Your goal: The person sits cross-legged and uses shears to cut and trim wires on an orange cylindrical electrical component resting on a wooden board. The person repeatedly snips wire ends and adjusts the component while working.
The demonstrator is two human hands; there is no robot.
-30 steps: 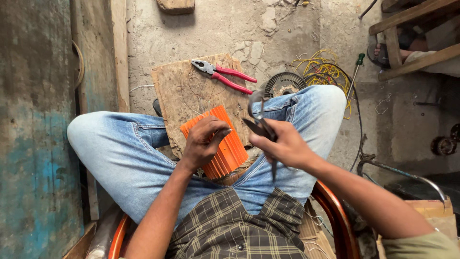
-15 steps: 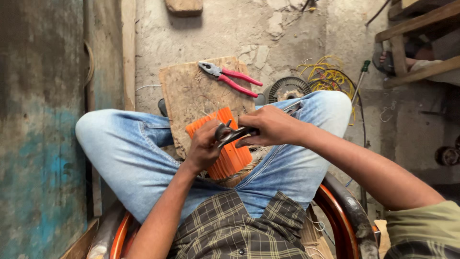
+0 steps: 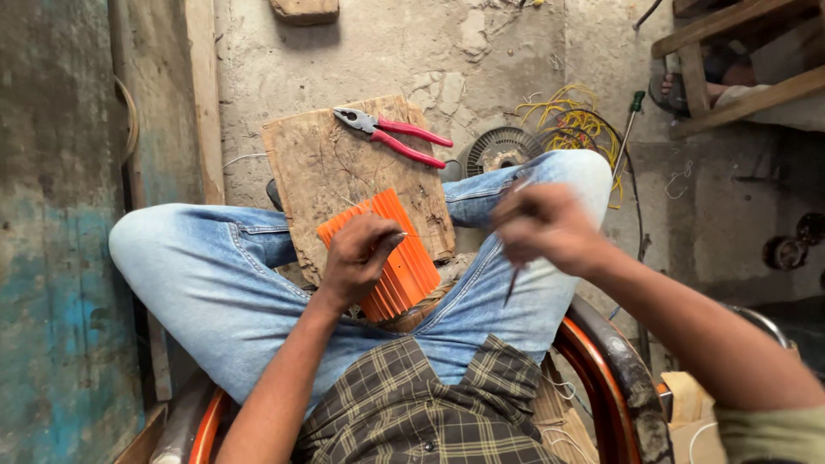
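A: Hands first, please. What is each one doing?

B: Left hand (image 3: 359,258) is resting on the orange ribbed strip (image 3: 404,262), fingers curled and pressing it down; thumb and forefinger are looking pinched near its right edge, on what I cannot tell. Right hand (image 3: 543,228) is blurring in mid-air over the right knee, closed around a thin dark tool (image 3: 513,282) pointing downward.

A: And where is the strip lying?

B: It is lying in the lap, partly on the worn wooden board (image 3: 348,176), its long axis running diagonally from upper left to lower right. The right hand is hovering just to its right, apart from it, so the left hand is the nearer one.

A: Anything else nearby?

B: Red-handled pliers (image 3: 391,136) are sitting untouched at the board's far end, well apart from both hands.
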